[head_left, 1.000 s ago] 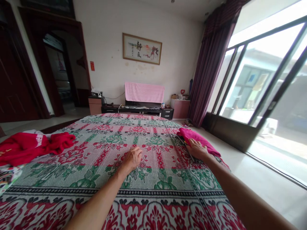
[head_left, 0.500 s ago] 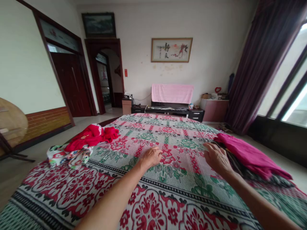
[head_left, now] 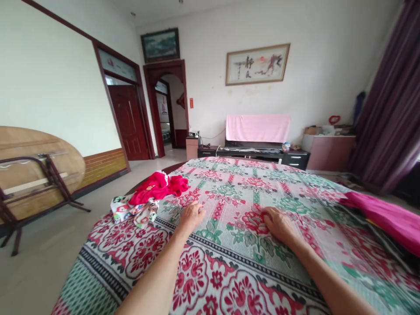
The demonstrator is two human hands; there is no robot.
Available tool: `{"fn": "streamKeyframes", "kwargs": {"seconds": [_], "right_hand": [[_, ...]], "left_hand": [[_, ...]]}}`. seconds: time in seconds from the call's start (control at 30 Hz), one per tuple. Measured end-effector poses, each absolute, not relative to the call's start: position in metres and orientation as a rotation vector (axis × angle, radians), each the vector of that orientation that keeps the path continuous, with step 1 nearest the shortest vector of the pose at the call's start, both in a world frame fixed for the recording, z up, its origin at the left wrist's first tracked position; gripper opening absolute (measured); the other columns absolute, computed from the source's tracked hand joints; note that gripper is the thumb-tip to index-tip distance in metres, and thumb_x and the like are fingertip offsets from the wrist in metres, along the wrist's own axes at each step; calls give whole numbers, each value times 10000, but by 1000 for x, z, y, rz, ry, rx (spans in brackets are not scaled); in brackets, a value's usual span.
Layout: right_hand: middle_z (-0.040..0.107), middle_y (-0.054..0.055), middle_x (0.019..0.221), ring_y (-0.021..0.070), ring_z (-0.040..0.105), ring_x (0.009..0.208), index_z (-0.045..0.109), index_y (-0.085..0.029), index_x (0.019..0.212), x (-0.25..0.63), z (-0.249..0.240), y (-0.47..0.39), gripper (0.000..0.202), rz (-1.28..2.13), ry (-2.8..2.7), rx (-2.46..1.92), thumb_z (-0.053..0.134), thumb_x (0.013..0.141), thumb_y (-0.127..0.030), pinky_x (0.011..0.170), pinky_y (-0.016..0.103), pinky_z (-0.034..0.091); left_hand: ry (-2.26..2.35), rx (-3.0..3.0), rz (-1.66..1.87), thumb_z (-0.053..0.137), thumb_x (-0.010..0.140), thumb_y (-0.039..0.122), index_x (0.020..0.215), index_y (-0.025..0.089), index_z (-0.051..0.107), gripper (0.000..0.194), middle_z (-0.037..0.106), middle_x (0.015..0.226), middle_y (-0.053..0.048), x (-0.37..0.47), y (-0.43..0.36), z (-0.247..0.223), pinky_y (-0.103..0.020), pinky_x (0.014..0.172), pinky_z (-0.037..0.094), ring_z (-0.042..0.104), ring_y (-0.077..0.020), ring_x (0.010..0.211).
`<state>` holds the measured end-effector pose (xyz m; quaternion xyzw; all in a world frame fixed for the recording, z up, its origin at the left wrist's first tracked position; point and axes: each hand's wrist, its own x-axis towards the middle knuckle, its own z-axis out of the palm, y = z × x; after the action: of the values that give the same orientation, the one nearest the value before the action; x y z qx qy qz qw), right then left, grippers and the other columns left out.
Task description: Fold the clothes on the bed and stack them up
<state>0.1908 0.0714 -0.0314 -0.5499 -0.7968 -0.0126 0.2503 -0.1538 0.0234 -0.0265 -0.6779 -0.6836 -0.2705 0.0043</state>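
Note:
A flowered cover [head_left: 216, 262] in red, green and white is spread over a broad surface before me. My left hand [head_left: 193, 215] is low over it, just right of a crumpled red garment [head_left: 152, 190], with fingers loosely bent and holding nothing I can see. Under that garment lies a white cloth with a colourful print [head_left: 123, 208]. Farther right, my right hand [head_left: 277, 222] rests on or just above a red flower of the cover, palm down and fingers extended. A folded magenta garment [head_left: 387, 218] lies on a dark one at the right edge, away from both hands.
A folded round wooden table [head_left: 39, 157] leans at the left wall. Beyond the cover stand a low black cabinet [head_left: 297, 160] and a screen under a pink cloth [head_left: 257, 127]. A dark red door [head_left: 129, 122] and a purple curtain [head_left: 383, 109] flank the room.
The view has turned left, shifting the room rightward in the picture. My right hand has moved left, away from the magenta garment, and my left hand is closer to the red garment.

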Motion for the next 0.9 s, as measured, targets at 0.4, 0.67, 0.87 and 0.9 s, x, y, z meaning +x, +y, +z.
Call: {"fn": "streamKeyframes", "kwargs": {"seconds": [0.4, 0.67, 0.87, 0.9], "right_hand": [[701, 79, 1075, 228, 643, 1029, 719, -217, 952, 201, -34, 70, 343, -11, -2139, -1380, 407, 810, -225, 960, 373, 474], [693, 78, 1091, 212, 637, 1036, 706, -208, 949, 201, -38, 70, 325, -22, -2123, -1382, 408, 819, -217, 970, 344, 460], [698, 64, 1071, 203, 631, 1028, 695, -220, 927, 200, -37, 70, 299, 6, -2109, -1376, 419, 815, -201, 971, 334, 451], [702, 60, 1051, 202, 636, 1010, 692, -225, 919, 199, -36, 68, 295, 17, -2105, -1379, 418, 813, -198, 961, 332, 456]], "left_hand": [[-2107, -1404, -1070, 472, 855, 224, 1154, 170, 632, 344, 617, 1224, -112, -235, 8, 50, -392, 1013, 384, 527, -255, 1155], [-2551, -1239, -546, 535, 832, 401, 985, 148, 652, 318, 655, 954, -107, -310, -5, 62, -460, 864, 378, 563, -315, 991], [-2311, -1422, -611, 501, 836, 444, 833, 194, 669, 302, 655, 786, -71, -274, -4, 78, -352, 787, 388, 610, -242, 824], [-2279, -1479, -682, 507, 828, 446, 834, 195, 668, 299, 652, 764, -60, -262, -4, 82, -325, 756, 393, 609, -227, 789]]}}
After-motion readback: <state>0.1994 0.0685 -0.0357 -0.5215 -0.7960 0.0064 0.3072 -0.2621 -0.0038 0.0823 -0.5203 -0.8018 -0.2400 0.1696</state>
